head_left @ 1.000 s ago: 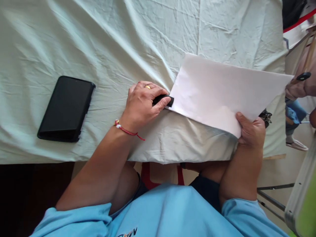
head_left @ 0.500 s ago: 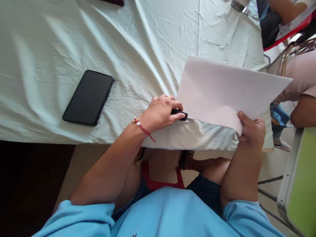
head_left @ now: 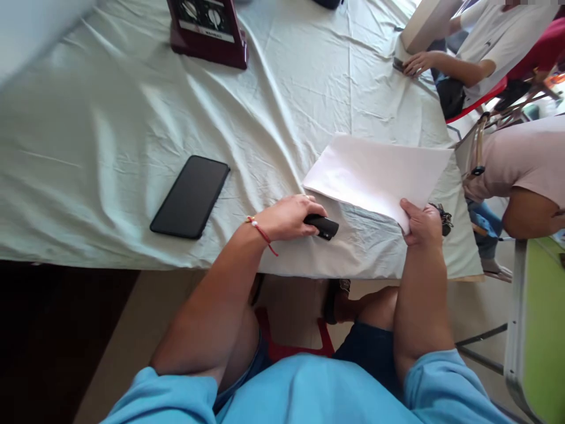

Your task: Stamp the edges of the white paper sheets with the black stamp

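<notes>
**Both things being held, neither released yet**

Your right grip (head_left: 421,224) is pinching a white, rectangular stack of paper (head_left: 379,172), seemingly several thin sheets, by its near right corner, the thumb pressing on top and the fingers folding underneath. That corner is rising off the table (head_left: 110,171), which is wearing a wrinkled, pale green cloth; whether the paper's left end is touching the cloth or hovering just above it, you cannot tell from here.

Your left grip (head_left: 292,218) is closing around a small, black, oblong tool (head_left: 327,227), probably a stapler, with its blunt end sticking out past your fingers. The tool is sitting just beside the paper's near edge, on your side of it, and a strip of cloth is showing between the two, so they are not touching.

As for progress, taking hold is looking complete on both sides, while setting down either thing is not yet done. No fastening is showing on the paper at this size, so whether the sheets are loose or joined is staying an open question.

A black, flat, rectangular phone (head_left: 190,197) is lying to your left, well apart from the paper and touched by neither grip.
</notes>
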Action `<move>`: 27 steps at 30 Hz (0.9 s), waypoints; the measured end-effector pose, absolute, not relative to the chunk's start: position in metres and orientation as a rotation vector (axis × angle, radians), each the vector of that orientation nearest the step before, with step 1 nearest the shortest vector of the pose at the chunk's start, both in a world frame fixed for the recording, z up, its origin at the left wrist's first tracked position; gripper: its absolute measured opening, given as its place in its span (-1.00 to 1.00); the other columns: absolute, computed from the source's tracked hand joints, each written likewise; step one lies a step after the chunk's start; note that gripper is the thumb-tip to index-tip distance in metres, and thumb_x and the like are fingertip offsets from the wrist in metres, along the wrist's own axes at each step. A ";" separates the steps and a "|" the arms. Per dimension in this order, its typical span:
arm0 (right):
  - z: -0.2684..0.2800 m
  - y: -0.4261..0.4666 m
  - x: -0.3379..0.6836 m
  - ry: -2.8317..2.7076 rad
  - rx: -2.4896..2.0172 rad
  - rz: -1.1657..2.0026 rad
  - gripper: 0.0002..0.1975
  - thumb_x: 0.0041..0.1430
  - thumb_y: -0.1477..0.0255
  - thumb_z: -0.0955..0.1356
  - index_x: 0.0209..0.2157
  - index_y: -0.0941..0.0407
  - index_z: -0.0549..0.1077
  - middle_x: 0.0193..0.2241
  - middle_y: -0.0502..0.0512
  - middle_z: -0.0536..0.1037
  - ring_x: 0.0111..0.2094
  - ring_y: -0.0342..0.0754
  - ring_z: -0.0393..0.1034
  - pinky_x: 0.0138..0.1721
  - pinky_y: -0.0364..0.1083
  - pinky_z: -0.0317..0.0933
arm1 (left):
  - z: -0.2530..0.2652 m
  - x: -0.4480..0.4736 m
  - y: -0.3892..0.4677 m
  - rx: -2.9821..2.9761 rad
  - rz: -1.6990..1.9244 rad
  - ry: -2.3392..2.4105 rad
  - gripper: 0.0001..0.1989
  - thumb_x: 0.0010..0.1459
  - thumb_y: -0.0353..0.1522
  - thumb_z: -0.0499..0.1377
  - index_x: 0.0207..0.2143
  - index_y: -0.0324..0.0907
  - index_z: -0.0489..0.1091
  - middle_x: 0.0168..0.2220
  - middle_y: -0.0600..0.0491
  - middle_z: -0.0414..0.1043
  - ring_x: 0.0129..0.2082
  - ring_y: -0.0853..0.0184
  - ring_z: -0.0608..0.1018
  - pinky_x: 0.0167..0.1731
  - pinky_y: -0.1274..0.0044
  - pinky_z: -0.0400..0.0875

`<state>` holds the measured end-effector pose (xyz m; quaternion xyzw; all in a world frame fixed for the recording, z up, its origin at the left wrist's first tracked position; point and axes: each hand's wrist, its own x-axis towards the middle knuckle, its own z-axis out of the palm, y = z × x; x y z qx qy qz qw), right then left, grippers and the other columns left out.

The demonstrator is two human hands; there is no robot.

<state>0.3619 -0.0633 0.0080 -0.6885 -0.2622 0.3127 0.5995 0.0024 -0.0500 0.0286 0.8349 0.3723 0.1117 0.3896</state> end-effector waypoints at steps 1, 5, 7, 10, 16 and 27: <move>0.010 -0.062 0.360 -0.608 -1.595 0.747 -0.63 -0.15 0.48 0.66 -0.30 0.06 0.55 -0.28 -0.01 0.74 -0.24 -0.06 0.66 -0.28 -0.11 0.67 | 0.029 -0.003 -0.047 2.035 0.344 0.927 -0.71 0.31 -0.33 0.47 0.07 -0.11 0.78 0.03 -0.06 0.79 0.03 0.11 0.76 0.08 0.39 0.58; 0.019 -0.054 0.350 -0.609 -1.607 0.848 -0.70 -0.11 0.53 0.61 -0.34 0.05 0.53 -0.39 -0.03 0.67 -0.36 -0.09 0.58 -0.43 -0.16 0.54 | 0.022 -0.017 -0.025 1.535 0.996 1.182 -0.62 0.45 -0.01 0.41 -0.24 -0.13 0.66 -0.26 0.02 0.67 -0.20 0.22 0.64 -0.08 0.43 0.50; 0.024 -0.049 0.343 -0.622 -1.610 0.885 -0.71 -0.10 0.54 0.59 -0.34 0.05 0.53 -0.41 -0.03 0.64 -0.39 -0.10 0.54 -0.44 -0.16 0.52 | 0.015 -0.014 -0.013 1.203 1.279 1.342 -0.62 0.52 -0.08 0.38 -0.32 -0.11 0.51 -0.33 0.06 0.52 -0.27 0.28 0.54 -0.19 0.48 0.42; 0.029 -0.045 0.334 -0.666 -1.613 0.930 -0.72 -0.10 0.54 0.58 -0.31 0.05 0.56 -0.40 -0.03 0.65 -0.36 -0.08 0.57 -0.39 -0.13 0.55 | 0.005 0.000 -0.001 0.801 1.273 1.336 -0.63 0.60 -0.07 0.30 -0.25 -0.08 0.43 -0.28 0.03 0.50 -0.25 0.27 0.58 -0.26 0.48 0.41; 0.031 -0.050 0.331 -0.731 -1.563 0.986 -0.77 -0.08 0.49 0.53 -0.32 0.02 0.56 -0.40 -0.05 0.66 -0.31 -0.03 0.61 -0.33 -0.08 0.57 | -0.009 0.018 -0.004 0.713 1.201 1.387 -0.66 0.34 -0.20 0.54 -0.20 -0.09 0.44 -0.26 0.01 0.55 -0.13 0.16 0.67 -0.08 0.41 0.53; -0.005 -0.045 0.356 -0.742 -1.439 1.074 -0.80 -0.06 0.44 0.58 -0.31 0.03 0.68 -0.39 0.00 0.70 -0.31 -0.02 0.60 -0.23 -0.04 0.59 | -0.016 0.025 0.007 1.002 1.049 1.249 -0.76 0.05 -0.33 0.52 -0.29 -0.16 0.56 -0.29 0.00 0.73 -0.08 0.08 0.77 0.13 0.26 0.67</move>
